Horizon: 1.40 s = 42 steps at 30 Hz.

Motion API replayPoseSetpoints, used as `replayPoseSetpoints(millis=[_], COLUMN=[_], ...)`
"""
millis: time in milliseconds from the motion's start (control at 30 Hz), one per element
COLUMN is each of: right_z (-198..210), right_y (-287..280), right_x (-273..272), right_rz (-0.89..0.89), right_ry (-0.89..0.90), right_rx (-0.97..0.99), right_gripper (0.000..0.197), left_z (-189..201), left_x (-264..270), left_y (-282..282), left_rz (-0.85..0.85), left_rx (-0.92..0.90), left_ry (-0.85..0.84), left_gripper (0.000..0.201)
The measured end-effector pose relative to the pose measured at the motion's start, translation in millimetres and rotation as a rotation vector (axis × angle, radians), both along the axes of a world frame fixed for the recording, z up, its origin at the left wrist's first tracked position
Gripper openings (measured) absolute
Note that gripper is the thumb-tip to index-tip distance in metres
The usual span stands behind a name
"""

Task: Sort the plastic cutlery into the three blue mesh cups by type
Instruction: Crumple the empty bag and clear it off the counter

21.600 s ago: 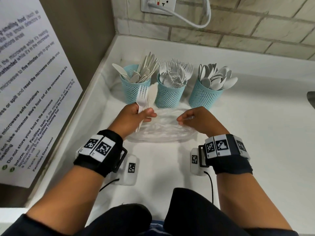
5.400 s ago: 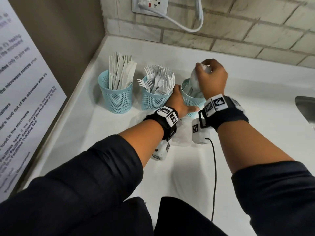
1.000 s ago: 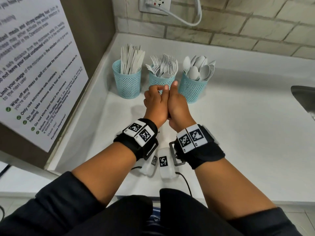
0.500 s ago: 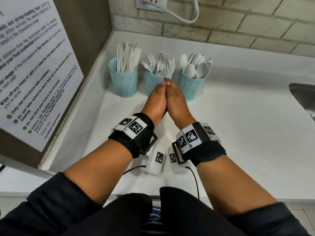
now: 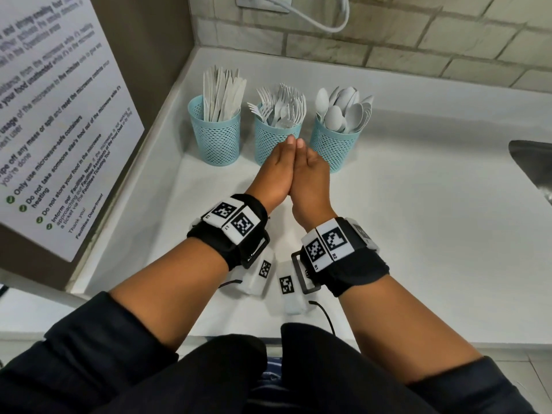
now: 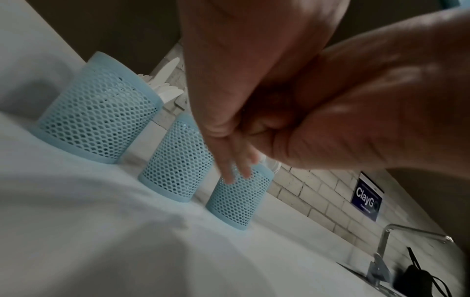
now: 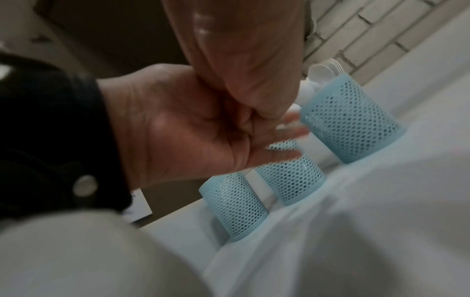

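Three blue mesh cups stand in a row at the back left of the white counter (image 5: 418,228). The left cup (image 5: 215,138) holds white knives (image 5: 222,94), the middle cup (image 5: 268,141) holds forks (image 5: 282,106), and the right cup (image 5: 336,150) holds spoons (image 5: 343,112). My left hand (image 5: 280,162) and right hand (image 5: 307,165) are pressed palm to palm with straight fingers, just in front of the middle cup, and hold nothing. The left wrist view shows the joined hands above the cups (image 6: 175,160); the right wrist view shows the spoon cup (image 7: 353,124) beyond them.
A printed notice (image 5: 59,115) hangs on the brown wall at the left. A socket with a white cable (image 5: 316,19) sits on the tiled back wall. A steel sink (image 5: 534,165) with a tap (image 6: 381,253) lies at the right edge.
One second ago my fingers were partly bent against each other; now both hands lie flat together with straight fingers. The clear bag and loose cutlery seen earlier are gone from the counter.
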State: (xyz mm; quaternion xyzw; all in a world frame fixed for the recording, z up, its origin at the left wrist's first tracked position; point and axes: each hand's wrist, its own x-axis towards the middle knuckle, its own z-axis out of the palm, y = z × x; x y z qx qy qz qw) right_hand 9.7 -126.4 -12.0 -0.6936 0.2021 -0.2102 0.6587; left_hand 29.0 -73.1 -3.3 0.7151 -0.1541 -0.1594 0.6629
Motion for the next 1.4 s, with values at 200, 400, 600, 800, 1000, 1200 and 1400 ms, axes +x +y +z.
replayPoseSetpoints(millis=[200, 400, 600, 800, 1000, 1200, 1400], right_z=[5.3, -0.3, 0.2, -3.3, 6.3, 29.0, 61.1], right_y=[9.8, 8.0, 4.3, 7.6, 2.7, -4.9, 7.4], right_x=[-2.1, -4.5, -3.2, -5.4, -11.4, -17.0, -34.3], right_rz=[-0.042, 0.024, 0.062, -0.016, 0.166, 0.531, 0.718], right_ry=[-0.007, 0.013, -0.086, -0.001, 0.147, 0.019, 0.120], right_rx=[0.212, 0.385, 0.640, 0.548, 0.690, 0.944, 0.380], right_gripper=[0.042, 0.021, 0.052, 0.055, 0.044, 0.038, 0.017], left_z=[-3.2, -2.5, -17.3, -18.7, -11.4, -14.5, -45.1], left_x=[-6.8, -3.1, -10.9, -14.6, -23.7, -53.2, -89.0], left_y=[1.2, 5.4, 3.8, 7.6, 20.8, 69.2, 150.4], left_rz=[0.063, 0.075, 0.050, 0.063, 0.016, -0.170, -1.018], left_rx=[-0.043, -0.020, 0.088, 0.097, 0.071, 0.056, 0.706], left_ry=[0.106, 0.071, -0.048, -0.063, 0.041, 0.469, 0.387], left_gripper=[0.049, 0.052, 0.048, 0.051, 0.042, 0.030, 0.020])
